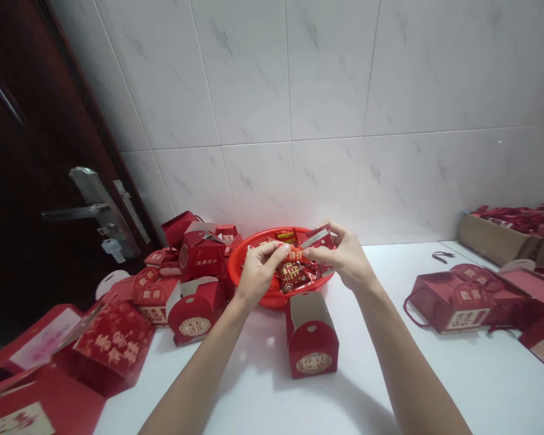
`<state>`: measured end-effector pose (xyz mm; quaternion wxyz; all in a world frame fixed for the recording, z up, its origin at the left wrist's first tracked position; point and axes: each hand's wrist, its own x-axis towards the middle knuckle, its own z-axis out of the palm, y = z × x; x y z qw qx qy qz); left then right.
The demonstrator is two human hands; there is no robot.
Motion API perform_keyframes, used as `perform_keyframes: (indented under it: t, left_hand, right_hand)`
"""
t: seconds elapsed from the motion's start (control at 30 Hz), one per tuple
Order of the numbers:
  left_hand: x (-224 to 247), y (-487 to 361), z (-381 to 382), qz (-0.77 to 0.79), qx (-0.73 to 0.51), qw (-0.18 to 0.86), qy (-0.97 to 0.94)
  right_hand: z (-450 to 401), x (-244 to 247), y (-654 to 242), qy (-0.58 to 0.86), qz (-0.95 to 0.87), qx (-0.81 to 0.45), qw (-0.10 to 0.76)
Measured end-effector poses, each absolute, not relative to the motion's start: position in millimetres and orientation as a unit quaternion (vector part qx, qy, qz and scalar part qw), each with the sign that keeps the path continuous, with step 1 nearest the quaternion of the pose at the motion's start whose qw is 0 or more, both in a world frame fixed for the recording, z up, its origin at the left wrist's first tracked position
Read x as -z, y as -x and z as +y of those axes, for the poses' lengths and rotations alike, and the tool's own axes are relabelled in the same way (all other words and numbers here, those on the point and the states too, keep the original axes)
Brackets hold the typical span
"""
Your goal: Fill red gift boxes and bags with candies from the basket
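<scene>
Above the red plastic basket both hands meet. My left hand pinches a small orange-red wrapped candy with pale characters on it. The thumb and finger of my right hand reach the candy's other end. Tucked in that same right hand is a red and silver packet. Red and gold wrapped sweets lie in the basket below the fingers. In front of the basket a red gift box stands upright with its top open and a round gold emblem on its front.
Several red gift boxes crowd the left of the white table. More boxes sit at the right, near a dark cord. A cardboard carton holds dark red items. Behind are a tiled wall and a door handle.
</scene>
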<state>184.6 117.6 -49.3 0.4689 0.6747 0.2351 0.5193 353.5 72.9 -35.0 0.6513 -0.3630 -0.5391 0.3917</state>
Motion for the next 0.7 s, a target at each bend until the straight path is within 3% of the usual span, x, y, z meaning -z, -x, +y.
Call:
perform_keyframes:
  t: [0.33, 0.7]
  left_hand:
    - [55.3, -188.8, 116.1, 0.182, -0.49, 0.595, -0.611]
    - [49.0, -189.7, 110.6, 0.217, -0.506, 0.531, -0.644]
  right_hand:
    - [78.6, 40.8, -351.9, 0.297, -0.514, -0.442, 0.673]
    - [72.5, 39.0, -352.7, 0.323, -0.562, -0.433, 0.626]
